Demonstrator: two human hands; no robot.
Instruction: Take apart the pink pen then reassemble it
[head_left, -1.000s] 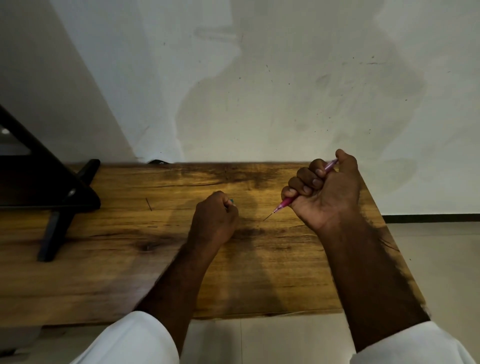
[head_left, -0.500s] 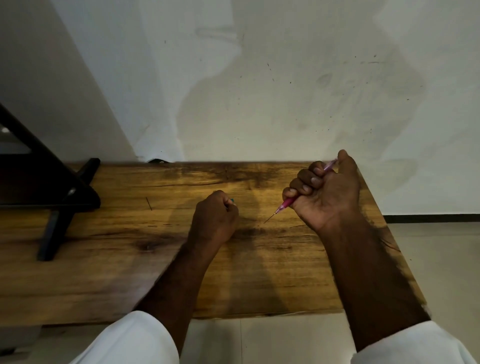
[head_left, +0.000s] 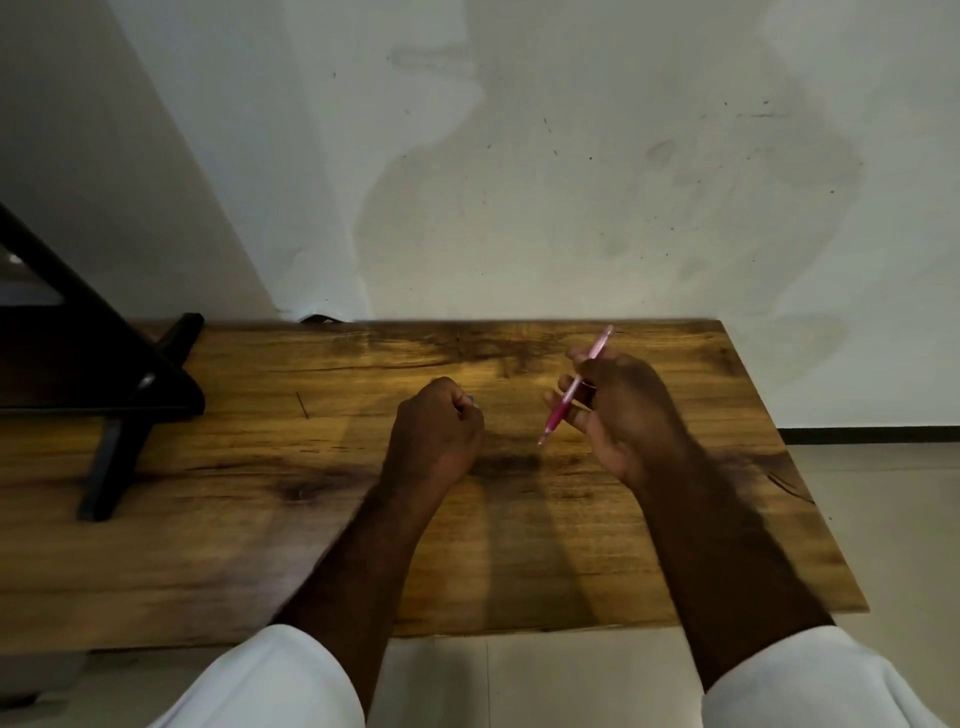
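Observation:
My right hand holds the pink pen between thumb and fingers above the wooden table. The pen is tilted, its paler top end up and to the right, its darker pink grip and tip down and to the left. The fingers around it are loosened and spread. My left hand is a closed fist resting on the table to the left of the pen. A small bluish piece peeks out at its knuckles; what it is I cannot tell.
A black stand with a slanted leg sits on the table's left side. A thin dark stick lies on the wood left of my fist. The white wall runs along the table's far edge; the table's right edge drops to a tiled floor.
My right hand has opened from a tight fist to a looser finger grip and turned the pen more upright. The thin refill tip that stuck out is no longer seen. Left fist unmoved.

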